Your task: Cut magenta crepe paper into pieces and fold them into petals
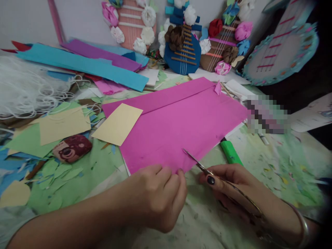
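A large sheet of magenta paper point(181, 124) lies flat across the table, with a long strip of the same colour along its far edge. My left hand point(160, 193) is closed at the near edge of the sheet, fingers curled and pinching the paper there. In my right hand point(233, 190) is a pair of metal scissors point(201, 167), their blades pointing up and left over the sheet's near edge. The blades look nearly together. A cream paper piece point(119, 124) overlaps the sheet's left side.
Paper-flower instruments, including a blue lute shape point(182, 57), lean at the back. Blue paper strips point(85, 64) and white string point(28, 90) lie back left. A maroon case point(72, 148) sits among green scraps. A bright green tool point(231, 153) lies right of the sheet.
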The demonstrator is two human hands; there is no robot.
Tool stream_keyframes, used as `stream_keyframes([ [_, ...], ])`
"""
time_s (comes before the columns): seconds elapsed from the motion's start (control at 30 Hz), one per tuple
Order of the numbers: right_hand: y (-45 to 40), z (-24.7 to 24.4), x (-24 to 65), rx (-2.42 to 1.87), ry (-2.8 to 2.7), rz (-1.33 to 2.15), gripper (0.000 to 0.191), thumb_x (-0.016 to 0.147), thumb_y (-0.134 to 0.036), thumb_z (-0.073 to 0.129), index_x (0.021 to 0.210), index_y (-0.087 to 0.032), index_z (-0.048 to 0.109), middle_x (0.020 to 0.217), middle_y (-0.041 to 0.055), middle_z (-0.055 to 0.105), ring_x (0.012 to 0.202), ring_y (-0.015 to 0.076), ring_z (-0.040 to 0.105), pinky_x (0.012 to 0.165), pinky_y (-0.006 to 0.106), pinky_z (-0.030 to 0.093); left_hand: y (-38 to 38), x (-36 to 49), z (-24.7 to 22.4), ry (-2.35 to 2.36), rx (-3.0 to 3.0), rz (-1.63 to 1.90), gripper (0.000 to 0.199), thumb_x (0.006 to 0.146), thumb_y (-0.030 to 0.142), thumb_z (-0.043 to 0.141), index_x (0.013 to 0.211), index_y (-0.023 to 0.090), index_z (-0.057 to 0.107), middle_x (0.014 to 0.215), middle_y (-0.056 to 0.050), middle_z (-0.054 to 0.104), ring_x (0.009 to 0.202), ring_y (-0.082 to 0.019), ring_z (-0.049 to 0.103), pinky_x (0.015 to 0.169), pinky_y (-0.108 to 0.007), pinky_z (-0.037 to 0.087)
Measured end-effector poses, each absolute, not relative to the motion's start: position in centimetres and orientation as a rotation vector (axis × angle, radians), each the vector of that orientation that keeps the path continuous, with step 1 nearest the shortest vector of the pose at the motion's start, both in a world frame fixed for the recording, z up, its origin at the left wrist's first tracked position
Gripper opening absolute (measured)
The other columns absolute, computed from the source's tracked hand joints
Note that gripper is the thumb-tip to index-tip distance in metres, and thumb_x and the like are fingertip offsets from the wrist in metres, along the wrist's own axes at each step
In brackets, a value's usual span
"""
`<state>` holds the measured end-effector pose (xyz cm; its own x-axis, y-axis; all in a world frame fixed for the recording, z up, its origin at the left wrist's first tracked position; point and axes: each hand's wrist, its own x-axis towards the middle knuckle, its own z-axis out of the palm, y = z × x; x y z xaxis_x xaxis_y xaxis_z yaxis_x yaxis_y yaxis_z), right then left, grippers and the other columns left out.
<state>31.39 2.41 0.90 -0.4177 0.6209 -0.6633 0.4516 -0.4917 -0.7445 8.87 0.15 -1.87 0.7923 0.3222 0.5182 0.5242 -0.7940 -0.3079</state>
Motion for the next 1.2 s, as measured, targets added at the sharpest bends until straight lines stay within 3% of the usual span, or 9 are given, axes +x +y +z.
stream_keyframes([
  [0.5, 2.6, 1.6, 30.4, -1.534, -1.509, 2.009, 0.050, 0.072, -0.066, 0.058, 0.063, -0.019, 0.046, 0.041, -0.0082, 0.035, 0.030, 0.0027, 0.026, 0.032, 0.018, 0.016, 0.1, 8.8, -1.7, -0.621, -2.516, -0.657, 0.024, 0.083, 0.012, 0.044, 0.094, 0.001, 0.062, 0.059, -0.004, 0.054, 0.045, -0.014, 0.047, 0.038, -0.029, 0.029],
  [0.7, 3.0, 1.6, 29.8, -1.496, -1.454, 2.038, 0.044, 0.073, -0.060, 0.061, 0.075, -0.017, 0.053, 0.043, -0.0099, 0.035, 0.029, 0.0014, 0.024, 0.031, 0.016, 0.016, 0.1, 8.8, -1.6, -0.628, -2.509, -0.688, 0.026, 0.082, 0.011, 0.043, 0.095, 0.001, 0.062, 0.059, -0.004, 0.054, 0.044, -0.014, 0.046, 0.038, -0.030, 0.029],
  [1.2, 3.4, 0.8, 29.5, -1.448, -1.557, 1.978, 0.043, 0.077, -0.058, 0.058, 0.070, -0.016, 0.050, 0.046, -0.0097, 0.037, 0.028, 0.0003, 0.026, 0.029, 0.014, 0.018, 0.1, 8.9, -1.4, -0.628, -2.527, -0.683, 0.027, 0.082, 0.011, 0.040, 0.093, 0.001, 0.063, 0.059, -0.005, 0.054, 0.045, -0.015, 0.047, 0.037, -0.030, 0.033],
])
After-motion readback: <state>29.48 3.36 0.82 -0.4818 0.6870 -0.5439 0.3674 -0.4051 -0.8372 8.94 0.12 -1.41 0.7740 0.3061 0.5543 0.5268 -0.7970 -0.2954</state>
